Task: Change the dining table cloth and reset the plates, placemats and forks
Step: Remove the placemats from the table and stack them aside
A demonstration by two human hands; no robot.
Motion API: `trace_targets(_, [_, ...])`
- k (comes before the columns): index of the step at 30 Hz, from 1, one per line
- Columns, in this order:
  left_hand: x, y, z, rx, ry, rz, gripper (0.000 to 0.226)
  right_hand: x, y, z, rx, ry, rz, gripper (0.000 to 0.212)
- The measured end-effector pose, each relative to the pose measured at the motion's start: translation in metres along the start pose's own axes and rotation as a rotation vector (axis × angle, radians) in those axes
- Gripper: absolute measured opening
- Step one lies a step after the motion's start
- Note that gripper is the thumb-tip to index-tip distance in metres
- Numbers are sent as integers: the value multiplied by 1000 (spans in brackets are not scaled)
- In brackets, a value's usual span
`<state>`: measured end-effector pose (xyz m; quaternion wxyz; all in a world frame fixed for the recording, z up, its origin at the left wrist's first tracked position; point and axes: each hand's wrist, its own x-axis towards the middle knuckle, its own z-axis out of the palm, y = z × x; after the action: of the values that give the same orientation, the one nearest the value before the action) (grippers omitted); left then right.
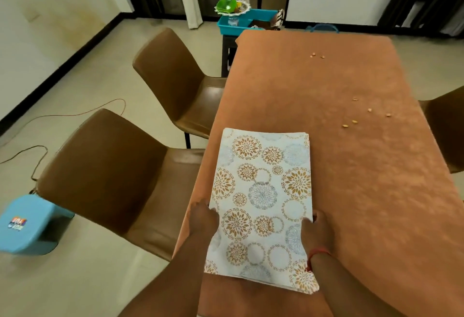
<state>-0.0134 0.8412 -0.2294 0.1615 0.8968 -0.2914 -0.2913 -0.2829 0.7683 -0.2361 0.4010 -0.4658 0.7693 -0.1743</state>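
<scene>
The stack of placemats (261, 206), thin flat rectangles printed with gold and blue-grey floral circles on white, lies at the near left part of the table, its near edge past the table's end. The left hand (204, 218) grasps its left edge and the right hand (313, 231) its right edge. Being thin and smooth, the sheets could slide apart if lifted unevenly. Under them the orange table cloth (326, 166) looks soft and matte, and small crumbs (354, 122) lie scattered toward the right; these may fall on the floor when the cloth is pulled.
</scene>
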Motion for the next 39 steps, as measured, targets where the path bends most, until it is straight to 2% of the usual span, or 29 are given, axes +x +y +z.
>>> trace_targets(3, [2, 4, -4, 175, -55, 63, 36, 0, 2, -1, -126, 57, 24, 30])
trace_targets(6, [8, 4, -6, 225, -108, 113, 37, -1, -1, -1, -133, 54, 53, 33])
trace_targets(10, [18, 3, -6, 85, -168, 107, 34, 1, -6, -3, -17, 16, 76, 16])
trace_targets(13, [14, 5, -8, -33, -165, 26, 21, -1, -5, -4, 67, -3, 94, 17])
trace_targets(20, [-17, 15, -10, -244, -57, 22, 19, -11, -3, -17, 189, -49, 58, 22])
trace_targets(26, [-61, 8, -31, -345, 35, 6, 21, -25, -15, -31, 299, -175, -63, 26])
trace_targets(32, [-111, -44, -51, -517, 137, -123, 22, -56, -24, -14, 320, -348, -154, 29])
trace_targets(36, [-144, -101, -86, -592, 268, -241, 32, -99, -44, 22, 285, -479, -241, 31])
trace_targets(39, [-156, -145, -114, -694, 379, -283, 25, -137, -62, 59, 268, -563, -301, 31])
